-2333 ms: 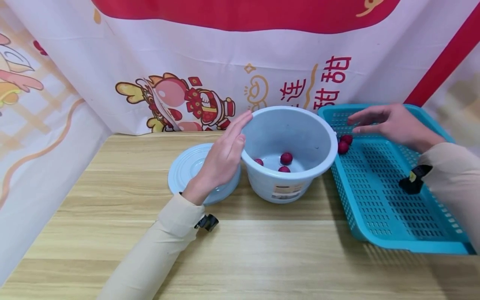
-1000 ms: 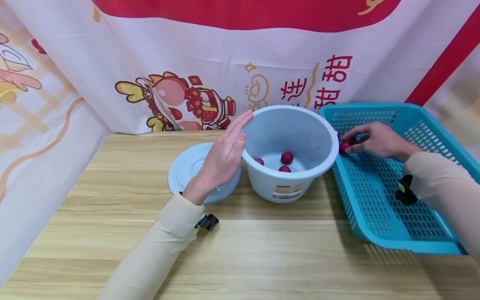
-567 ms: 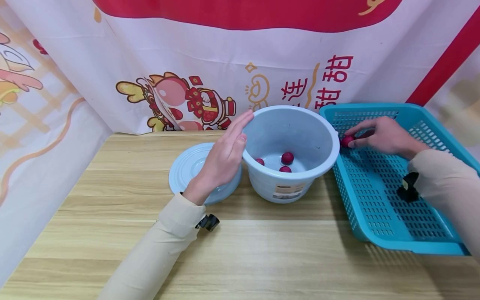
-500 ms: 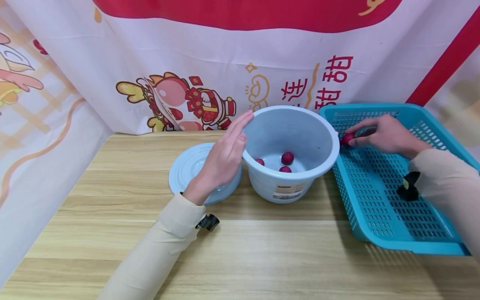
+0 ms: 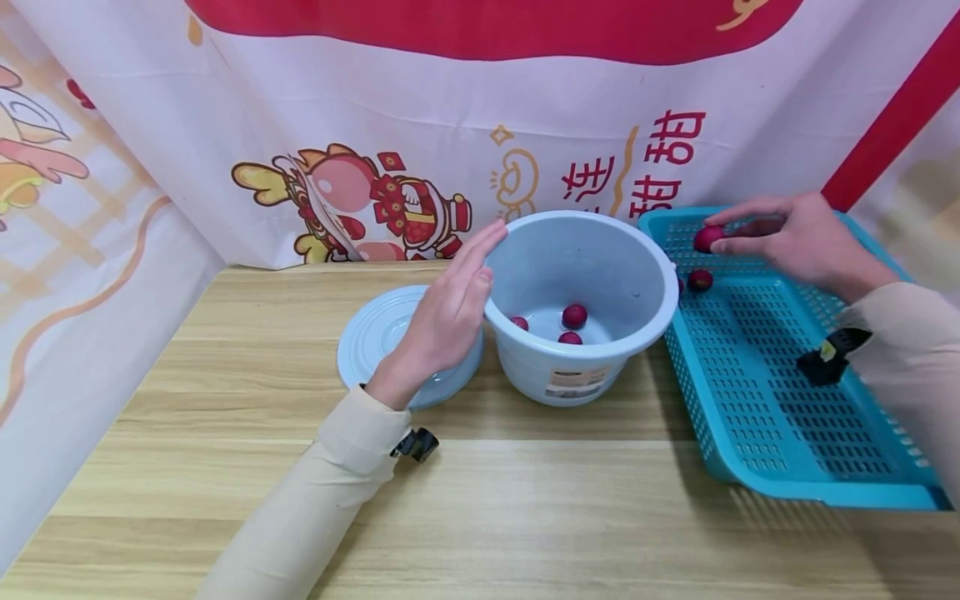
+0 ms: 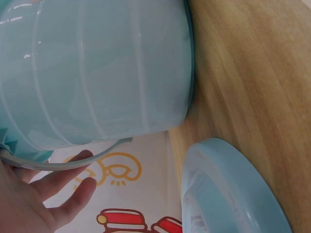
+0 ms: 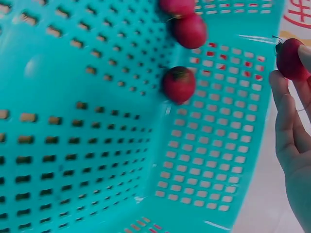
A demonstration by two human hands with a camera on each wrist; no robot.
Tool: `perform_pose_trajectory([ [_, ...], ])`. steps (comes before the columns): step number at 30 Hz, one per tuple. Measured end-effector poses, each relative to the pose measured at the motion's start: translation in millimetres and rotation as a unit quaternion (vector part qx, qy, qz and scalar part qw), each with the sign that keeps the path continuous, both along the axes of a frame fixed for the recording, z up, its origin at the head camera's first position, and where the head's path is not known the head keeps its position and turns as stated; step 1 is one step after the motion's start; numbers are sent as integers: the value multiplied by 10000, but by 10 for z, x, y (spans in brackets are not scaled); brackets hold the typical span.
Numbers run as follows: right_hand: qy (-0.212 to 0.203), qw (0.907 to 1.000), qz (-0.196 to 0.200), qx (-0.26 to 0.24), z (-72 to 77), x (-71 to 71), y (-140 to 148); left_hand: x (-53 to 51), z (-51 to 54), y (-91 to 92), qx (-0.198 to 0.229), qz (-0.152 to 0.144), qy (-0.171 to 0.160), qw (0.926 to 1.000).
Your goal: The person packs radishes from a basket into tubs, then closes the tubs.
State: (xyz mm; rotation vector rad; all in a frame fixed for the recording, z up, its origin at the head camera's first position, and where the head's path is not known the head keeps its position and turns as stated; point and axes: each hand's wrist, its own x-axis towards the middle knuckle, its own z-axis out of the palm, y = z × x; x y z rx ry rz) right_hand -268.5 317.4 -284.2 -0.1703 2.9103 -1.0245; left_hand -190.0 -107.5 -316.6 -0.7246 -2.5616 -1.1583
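My right hand (image 5: 810, 242) pinches a red radish (image 5: 708, 239) between thumb and fingers, raised over the back of the turquoise basket (image 5: 720, 458). The right wrist view shows the same radish (image 7: 291, 59) near the basket's edge, with three more, including one radish (image 7: 179, 85), lying in the basket's corner. My left hand (image 5: 442, 321) rests with straight fingers against the left rim of the light blue bucket (image 5: 577, 379). On the bucket's floor lie three radishes (image 5: 574, 316). Beside the fingers, the left wrist view shows the bucket's handle (image 6: 53, 166).
A round light blue lid (image 5: 367, 342) lies on the wooden table (image 5: 487, 508), left of the bucket and partly under my left forearm. The basket stands close against the bucket's right side. A printed cloth (image 5: 375, 92) hangs behind everything.
My right hand reached down into the basket's back left corner, took hold of a radish and lifted it up. My left hand and the bucket have stayed in place.
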Motion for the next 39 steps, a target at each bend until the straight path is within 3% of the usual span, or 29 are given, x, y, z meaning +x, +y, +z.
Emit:
perform_pose_trajectory([
  [5,466,9977,-7,-485,104,15,-45,-2,2,-10,20,-29,43,10000],
  [9,569,9960,8,-689,155,46,-116,4,7,-14,25,-12,40,10000],
  [25,854,9931,240,-762,268,180,-453,-5,5,23,15,-55,50,10000],
  [39,1153,9852,651,-1093,328,248,-792,-1,0,-2,-4,-22,3,10000],
])
